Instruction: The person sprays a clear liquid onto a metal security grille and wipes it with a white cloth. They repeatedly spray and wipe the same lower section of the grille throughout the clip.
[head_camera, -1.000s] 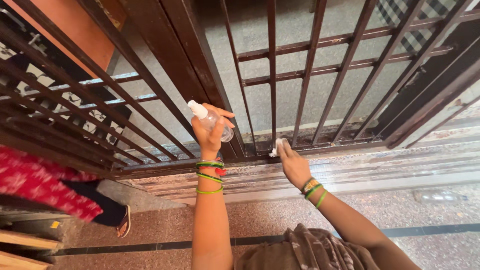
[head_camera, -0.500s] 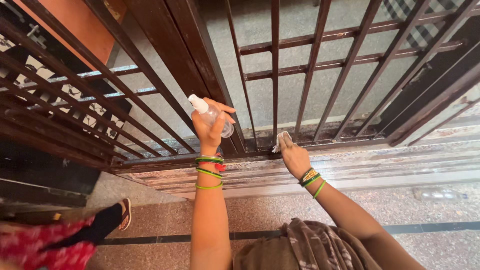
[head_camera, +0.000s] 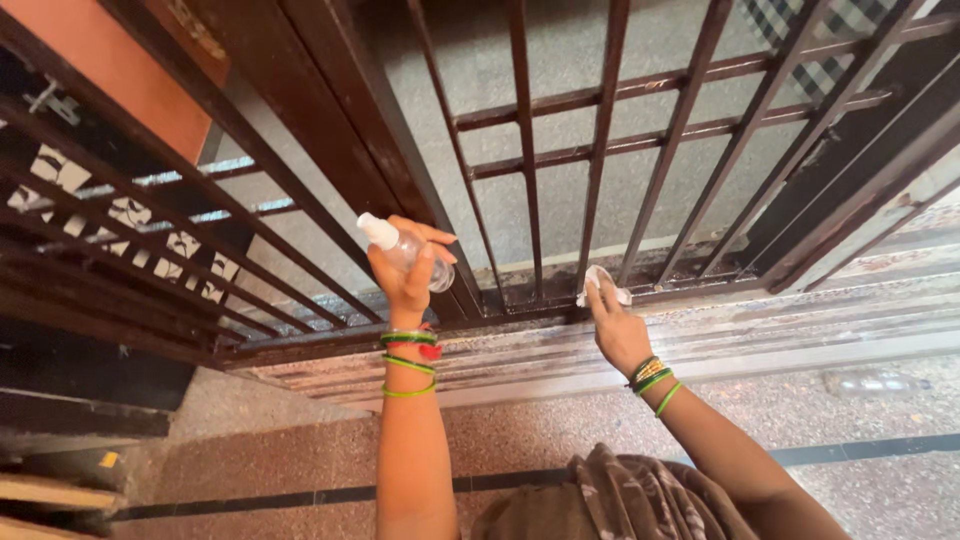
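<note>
From the head view, our left hand (head_camera: 405, 275) closes its grip around a small clear spray bottle (head_camera: 400, 250), held up beside the dark metal gate (head_camera: 380, 130). Our right hand (head_camera: 618, 325) pinches a white cloth (head_camera: 598, 283) against the gate's bottom rail; a loose pinch could drop it through the bars.

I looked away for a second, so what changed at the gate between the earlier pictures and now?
The right hand slid the white cloth rightward along the gate's bottom rail. The person in red at the left walked out of view. The left hand still holds the spray bottle up.
</note>
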